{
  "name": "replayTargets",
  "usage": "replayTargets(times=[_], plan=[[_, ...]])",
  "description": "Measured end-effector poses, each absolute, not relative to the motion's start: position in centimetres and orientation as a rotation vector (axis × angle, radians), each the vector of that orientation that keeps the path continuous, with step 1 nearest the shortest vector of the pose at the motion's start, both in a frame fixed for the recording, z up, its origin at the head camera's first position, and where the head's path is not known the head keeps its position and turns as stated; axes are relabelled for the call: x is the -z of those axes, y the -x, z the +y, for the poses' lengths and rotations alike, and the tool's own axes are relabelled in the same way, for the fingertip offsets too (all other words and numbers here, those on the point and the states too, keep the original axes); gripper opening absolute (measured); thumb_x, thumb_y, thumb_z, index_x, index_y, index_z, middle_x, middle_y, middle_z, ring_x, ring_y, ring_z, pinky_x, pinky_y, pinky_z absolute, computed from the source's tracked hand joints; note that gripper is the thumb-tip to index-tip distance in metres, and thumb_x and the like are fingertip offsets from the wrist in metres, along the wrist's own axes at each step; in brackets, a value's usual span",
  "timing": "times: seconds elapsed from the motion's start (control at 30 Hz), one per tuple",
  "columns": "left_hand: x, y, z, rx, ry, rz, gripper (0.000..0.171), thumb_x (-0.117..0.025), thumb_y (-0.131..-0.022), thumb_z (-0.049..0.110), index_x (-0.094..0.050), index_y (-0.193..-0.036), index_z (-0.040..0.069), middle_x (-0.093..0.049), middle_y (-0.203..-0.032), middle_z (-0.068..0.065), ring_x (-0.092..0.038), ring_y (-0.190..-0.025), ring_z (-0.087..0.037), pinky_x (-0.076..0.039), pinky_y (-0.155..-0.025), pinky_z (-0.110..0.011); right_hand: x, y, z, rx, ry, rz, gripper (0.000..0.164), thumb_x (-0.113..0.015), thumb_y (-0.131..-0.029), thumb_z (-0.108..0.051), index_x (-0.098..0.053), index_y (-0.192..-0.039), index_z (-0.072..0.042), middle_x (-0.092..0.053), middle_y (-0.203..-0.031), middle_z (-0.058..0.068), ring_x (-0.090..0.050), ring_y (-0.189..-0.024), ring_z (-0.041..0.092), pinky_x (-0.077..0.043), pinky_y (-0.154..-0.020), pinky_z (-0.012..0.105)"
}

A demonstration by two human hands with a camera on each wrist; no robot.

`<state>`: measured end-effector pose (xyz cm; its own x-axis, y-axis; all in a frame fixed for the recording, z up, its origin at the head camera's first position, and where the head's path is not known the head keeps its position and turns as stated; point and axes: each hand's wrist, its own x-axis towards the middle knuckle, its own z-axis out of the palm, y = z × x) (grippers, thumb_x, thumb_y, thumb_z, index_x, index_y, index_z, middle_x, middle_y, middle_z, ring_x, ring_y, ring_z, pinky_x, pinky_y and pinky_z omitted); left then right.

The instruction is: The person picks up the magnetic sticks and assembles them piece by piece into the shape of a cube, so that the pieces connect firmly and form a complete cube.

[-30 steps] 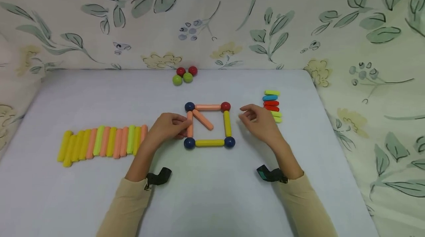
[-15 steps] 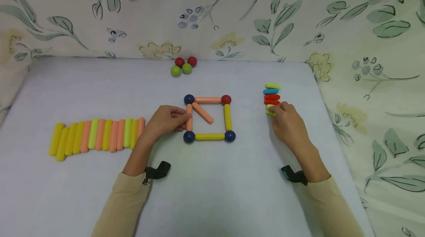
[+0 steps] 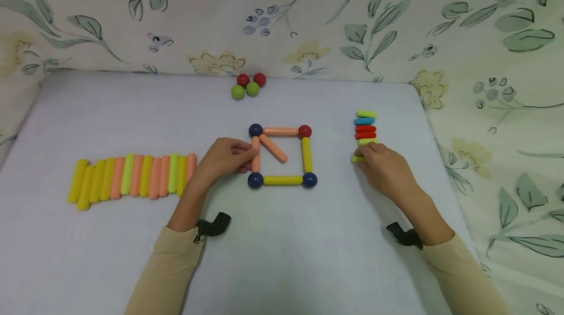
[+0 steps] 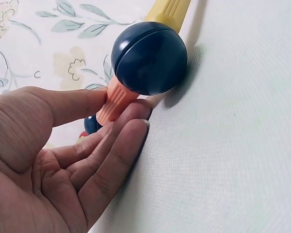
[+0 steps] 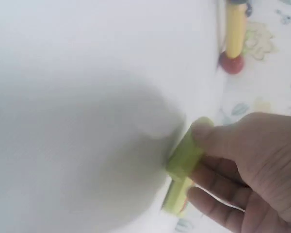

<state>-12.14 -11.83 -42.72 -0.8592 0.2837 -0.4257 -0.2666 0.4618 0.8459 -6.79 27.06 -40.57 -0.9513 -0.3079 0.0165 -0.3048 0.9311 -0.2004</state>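
Note:
A square of rods and balls lies mid-table. My left hand point(image 3: 229, 158) pinches its left side, an orange rod point(image 4: 117, 99), between thumb and fingers. That rod runs between a near navy ball point(image 4: 149, 58) and a far navy ball point(image 3: 255, 130). A second orange rod point(image 3: 274, 148) slants inward from the far-left corner. Yellow rods point(image 3: 283, 181) form the near and right sides, and a red ball point(image 3: 305, 131) marks the far-right corner. At the right, my right hand point(image 3: 387, 170) pinches a short lime-green rod point(image 5: 186, 153), just nearer than another lime-green rod point(image 3: 367, 141) in the column.
Several longer yellow, orange and green rods point(image 3: 132, 175) lie side by side at the left. Red and green balls point(image 3: 252, 89) cluster near the table's back edge. Short red rods point(image 3: 365, 129) and a blue rod point(image 3: 364, 121) lie beyond my right hand.
My right hand has gone from beside the square to the short-rod column, gripped a lime-green rod and drawn it slightly nearer. My left hand keeps its grip on the orange rod.

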Motion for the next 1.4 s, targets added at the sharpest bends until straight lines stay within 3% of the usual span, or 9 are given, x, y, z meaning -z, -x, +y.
replayTargets(times=[0.13, 0.3, 0.6, 0.8, 1.4], plan=[[42.6, 12.1, -11.7, -1.405, -0.01, 2.185, 0.042, -0.071, -0.103, 0.03, -0.068, -0.13, -0.001, -0.077, -0.101, -0.014, -0.074, -0.078, -0.016, -0.062, -0.074, -0.026, 39.7, 7.1, 25.2, 0.578, 0.502, 2.984, 0.029, -0.079, -0.094, -0.009, -0.07, -0.122, -0.002, -0.076, -0.111, 0.012, -0.073, -0.099, 0.029, -0.063, -0.083, 0.049], [42.7, 12.2, -11.8, -1.4, 0.006, 2.181, 0.041, -0.071, -0.103, 0.03, -0.068, -0.13, -0.001, -0.077, -0.103, -0.014, -0.075, -0.08, -0.016, -0.063, -0.074, -0.027, 37.7, 8.5, 20.5, 0.877, 0.524, 2.833, 0.028, -0.078, -0.097, -0.014, -0.074, -0.122, -0.004, -0.076, -0.111, 0.008, -0.072, -0.098, 0.023, -0.064, -0.085, 0.043], [42.9, 12.3, -11.6, -1.402, -0.002, 2.171, 0.041, -0.072, -0.103, 0.03, -0.068, -0.13, -0.001, -0.078, -0.103, -0.014, -0.076, -0.079, -0.015, -0.063, -0.075, -0.028, 37.4, 9.5, 13.6, 0.556, 0.559, 2.751, 0.021, -0.076, -0.094, -0.014, -0.08, -0.11, -0.001, -0.074, -0.091, 0.008, -0.063, -0.079, 0.022, -0.058, -0.072, 0.033], [42.6, 12.3, -11.7, -1.386, -0.012, 2.197, 0.04, -0.071, -0.103, 0.031, -0.07, -0.129, 0.0, -0.079, -0.102, -0.013, -0.076, -0.078, -0.015, -0.063, -0.074, -0.028, 38.2, 9.5, 12.2, 0.472, 0.524, 2.761, 0.017, -0.079, -0.092, -0.017, -0.082, -0.099, -0.003, -0.069, -0.076, 0.004, -0.058, -0.071, 0.02, -0.053, -0.067, 0.029], [42.5, 12.4, -11.9, -1.377, 0.0, 2.185, 0.047, -0.071, -0.103, 0.033, -0.067, -0.132, -0.003, -0.078, -0.104, -0.015, -0.075, -0.078, -0.014, -0.063, -0.075, -0.027, 39.6, 9.1, 12.5, 0.601, 0.45, 2.846, 0.021, -0.077, -0.093, -0.018, -0.08, -0.108, -0.003, -0.072, -0.088, 0.006, -0.06, -0.075, 0.021, -0.056, -0.07, 0.032]])
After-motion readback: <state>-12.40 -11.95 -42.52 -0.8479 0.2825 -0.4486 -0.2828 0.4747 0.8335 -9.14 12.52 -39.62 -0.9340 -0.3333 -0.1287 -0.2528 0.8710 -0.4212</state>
